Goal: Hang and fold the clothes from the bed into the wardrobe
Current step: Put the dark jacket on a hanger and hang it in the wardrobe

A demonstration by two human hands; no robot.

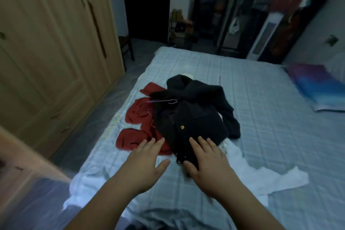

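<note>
A dark jacket point(194, 117) with a gold button lies crumpled on the bed point(261, 102), on top of a red garment point(138, 115). A thin purple hanger point(164, 101) rests on the pile. A white garment point(261, 177) spreads out under and to the right of the pile. My left hand point(147, 160) hovers flat with fingers spread, its fingertips at the edge of the red garment. My right hand point(207, 160) is spread too, fingers resting on the jacket's near edge. Neither hand holds anything.
A wooden wardrobe point(56, 43) with shut doors stands along the left, a strip of floor between it and the bed. A colourful pillow point(317, 86) lies at the bed's right. A dark open rack of clothes point(280, 15) and a doorway are at the far end.
</note>
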